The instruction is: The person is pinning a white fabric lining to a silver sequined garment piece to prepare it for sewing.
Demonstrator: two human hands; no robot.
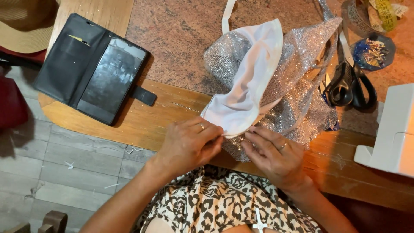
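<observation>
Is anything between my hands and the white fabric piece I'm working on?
Nothing visible. The left hand and right hand both pinch the near edge of the white fabric, which lies on the silver glitter cloth.

Likely sewing workshop: scissors (pixel 350 84), pins (pixel 373 52)

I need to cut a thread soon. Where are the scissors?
In the head view, the black-handled scissors lie on the table at the right, between the silver glitter fabric and the white sewing machine.
</observation>
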